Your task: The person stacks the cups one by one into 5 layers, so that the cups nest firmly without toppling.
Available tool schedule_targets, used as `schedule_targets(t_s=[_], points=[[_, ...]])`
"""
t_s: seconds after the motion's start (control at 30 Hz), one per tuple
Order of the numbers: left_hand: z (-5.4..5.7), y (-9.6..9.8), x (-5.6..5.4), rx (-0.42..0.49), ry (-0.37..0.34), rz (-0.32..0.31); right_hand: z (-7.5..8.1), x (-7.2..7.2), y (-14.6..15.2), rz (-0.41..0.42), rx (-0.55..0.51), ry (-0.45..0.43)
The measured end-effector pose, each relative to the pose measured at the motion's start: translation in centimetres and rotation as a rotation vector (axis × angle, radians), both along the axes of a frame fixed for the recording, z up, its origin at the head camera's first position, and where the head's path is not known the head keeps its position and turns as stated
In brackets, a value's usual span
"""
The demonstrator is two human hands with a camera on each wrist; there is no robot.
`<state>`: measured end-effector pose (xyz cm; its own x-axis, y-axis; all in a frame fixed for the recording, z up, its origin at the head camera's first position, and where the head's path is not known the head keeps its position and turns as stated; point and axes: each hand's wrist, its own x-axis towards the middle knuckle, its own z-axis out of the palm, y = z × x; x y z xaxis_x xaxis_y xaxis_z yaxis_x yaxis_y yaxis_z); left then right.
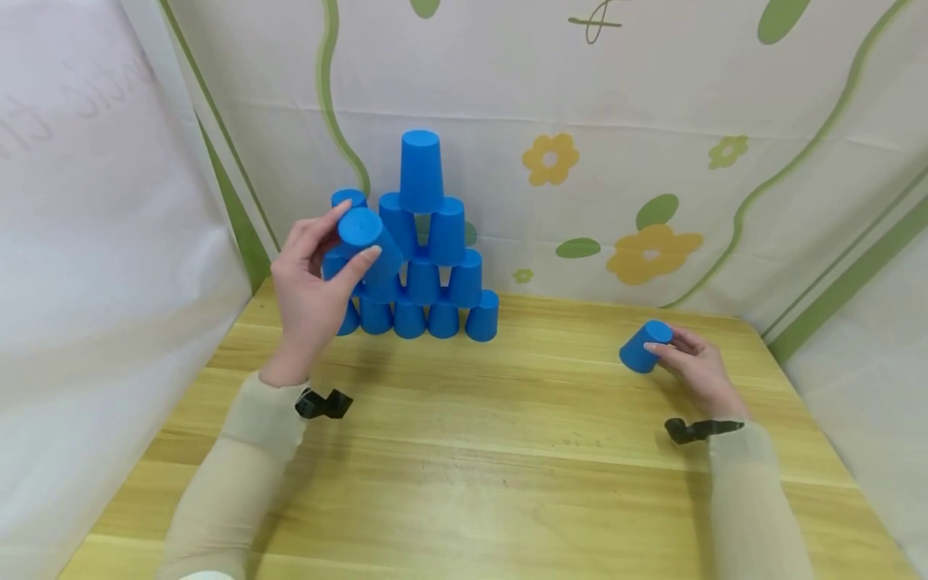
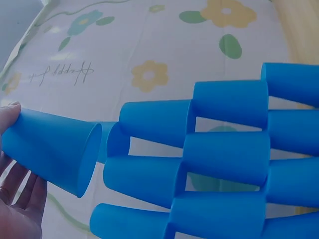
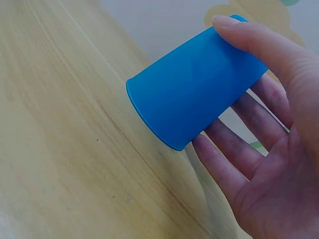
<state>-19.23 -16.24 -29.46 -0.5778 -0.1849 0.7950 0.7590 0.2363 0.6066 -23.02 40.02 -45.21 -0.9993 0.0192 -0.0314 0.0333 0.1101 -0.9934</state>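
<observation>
My left hand [image 1: 308,286] grips a blue cup [image 1: 382,262] by its closed end, thumb on one side and fingers on the other. That cup is upside down and tilted, in front of the left part of a stack of blue cups [image 1: 445,232]. In the left wrist view the held cup [image 2: 50,149] appears beside the stack's top cup [image 2: 112,139], partly covering it. Far to the right, my right hand [image 1: 703,372] pinches another blue cup [image 1: 638,350], mouth down and leaning. The right wrist view shows its rim [image 3: 154,122] close to the table; contact cannot be told.
The stack stands in tiers of inverted cups near the back edge of the wooden table [image 1: 471,467], its left side partly hidden by my left hand. A patterned white cloth [image 1: 493,89] hangs behind, and more cloth [image 1: 94,282] borders the left side.
</observation>
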Motion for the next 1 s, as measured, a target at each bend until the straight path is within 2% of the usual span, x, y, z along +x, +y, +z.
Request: schedule_targets(t_s=[0.1, 0.17, 0.37, 0.53, 0.63, 0.73, 0.9, 1.0], points=[[1.3, -0.2, -0.5, -0.023, 0.043, 0.009, 0.0, 0.0, 0.0, -0.005, -0.003, -0.002], [2.3, -0.3, -0.9, -0.016, 0.037, 0.019, 0.0, 0.0, 0.0, -0.013, -0.001, -0.001], [5.3, -0.9, -2.5, 0.016, -0.067, 0.045, 0.0, 0.1, -0.2, 0.01, -0.047, 0.014], [6.8, -1.3, -4.2, 0.072, -0.146, 0.058, -0.1, 0.0, -0.1, 0.015, -0.071, 0.019], [7.1, -1.5, -5.0, 0.099, -0.206, 0.066, -0.2, 0.0, 0.0, 0.024, -0.085, 0.019], [7.0, -1.8, -6.1, 0.088, -0.258, 0.07, -0.1, 0.0, -0.1, 0.029, -0.09, 0.02], [6.0, -2.6, -8.7, 0.034, -0.317, 0.067, -0.1, 0.1, -0.1, 0.025, -0.08, 0.018], [5.5, -2.9, -9.9, 0.009, -0.345, 0.057, -0.1, 0.1, 0.0, 0.02, -0.074, 0.011]])
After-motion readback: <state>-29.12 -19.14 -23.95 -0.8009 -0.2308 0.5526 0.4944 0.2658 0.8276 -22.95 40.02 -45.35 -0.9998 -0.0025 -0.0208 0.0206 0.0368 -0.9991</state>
